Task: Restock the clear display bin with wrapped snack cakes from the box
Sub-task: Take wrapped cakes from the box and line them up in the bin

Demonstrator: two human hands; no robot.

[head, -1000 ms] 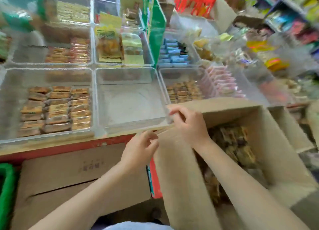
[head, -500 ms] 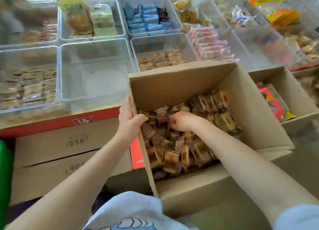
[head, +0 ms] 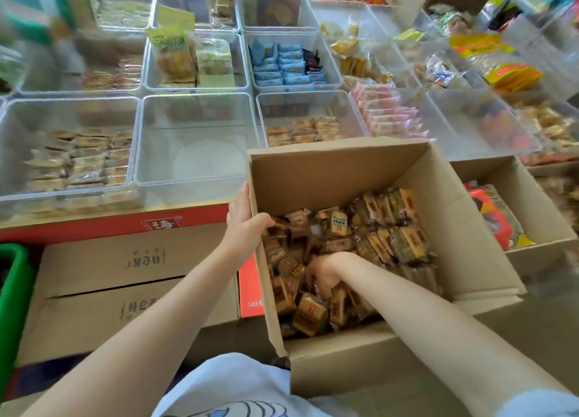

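1. Two hands work at the box, lower centre of the frame: the left hand grips the box's left wall, thumb inside, steadying it.
2. The right hand is dug into the cakes, fingers curled down among the wrappers; whether its grip has closed on any I cannot tell.
3. The empty clear bin sits on the counter just left of and above the box.
4. The step in hand looks like gathering a handful.
5. Next: close on several cakes, lift clear of the box wall, carry up-left into the bin.
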